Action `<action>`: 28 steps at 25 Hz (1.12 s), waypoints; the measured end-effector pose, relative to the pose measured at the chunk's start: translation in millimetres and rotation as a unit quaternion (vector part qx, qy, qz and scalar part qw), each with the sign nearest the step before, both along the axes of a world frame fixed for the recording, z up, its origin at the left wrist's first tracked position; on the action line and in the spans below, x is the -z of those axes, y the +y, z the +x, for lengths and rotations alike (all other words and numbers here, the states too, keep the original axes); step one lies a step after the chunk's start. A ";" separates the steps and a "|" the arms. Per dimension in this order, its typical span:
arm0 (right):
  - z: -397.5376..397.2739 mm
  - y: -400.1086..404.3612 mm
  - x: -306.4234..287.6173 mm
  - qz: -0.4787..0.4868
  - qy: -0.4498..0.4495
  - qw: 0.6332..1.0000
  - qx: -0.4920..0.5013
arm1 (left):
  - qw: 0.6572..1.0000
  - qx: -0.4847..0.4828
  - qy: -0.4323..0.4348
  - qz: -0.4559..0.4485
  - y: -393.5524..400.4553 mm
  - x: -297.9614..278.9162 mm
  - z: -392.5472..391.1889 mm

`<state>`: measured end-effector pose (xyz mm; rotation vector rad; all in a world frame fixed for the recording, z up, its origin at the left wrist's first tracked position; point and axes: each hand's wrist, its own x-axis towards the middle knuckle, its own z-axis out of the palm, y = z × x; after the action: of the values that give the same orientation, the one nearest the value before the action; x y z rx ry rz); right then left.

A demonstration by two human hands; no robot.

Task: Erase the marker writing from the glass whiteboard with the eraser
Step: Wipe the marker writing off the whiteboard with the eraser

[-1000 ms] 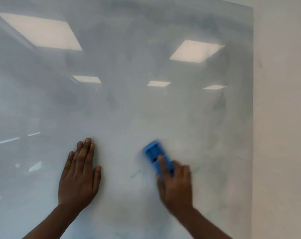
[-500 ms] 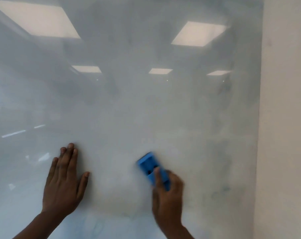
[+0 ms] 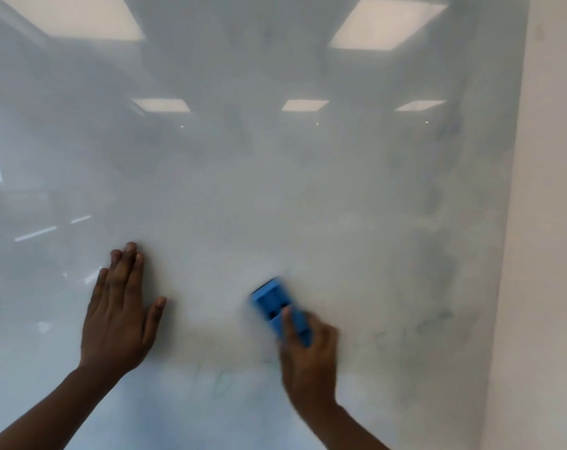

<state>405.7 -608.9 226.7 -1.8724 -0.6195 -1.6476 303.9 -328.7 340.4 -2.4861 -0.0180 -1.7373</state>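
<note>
The glass whiteboard fills most of the view and reflects ceiling lights. My right hand grips a blue eraser and presses it flat on the glass at lower centre, blurred by motion. My left hand lies flat on the board to the left of the eraser, fingers together and thumb out, holding nothing. Faint green marker traces show just below the eraser, between the two hands. Smudged grey-green marker residue remains along the right part of the board.
The board's right edge meets a plain off-white wall. Ceiling light reflections glare in the upper glass.
The eraser and my right hand have moved back and forth over the lower centre of the board. The view shifted, and faint green writing now shows below the eraser. My left hand stays flat.
</note>
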 end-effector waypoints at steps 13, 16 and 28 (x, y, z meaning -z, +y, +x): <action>-37.4 67.3 54.5 -0.227 -0.058 0.972 -0.027 | 0.999 0.009 -0.012 0.042 24.7 11.9 -9.4; -30.6 61.6 56.3 -0.328 -0.095 0.938 -0.064 | 0.997 -0.010 -0.008 0.075 50.8 20.8 -16.1; -33.5 62.0 127.0 -0.390 -0.066 0.910 -0.123 | 0.999 -0.002 0.008 0.046 54.4 93.7 -18.4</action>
<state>372.2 -546.9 99.7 -2.0695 -1.6956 -1.4686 285.5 -274.3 246.7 -2.4335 0.0584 -1.6757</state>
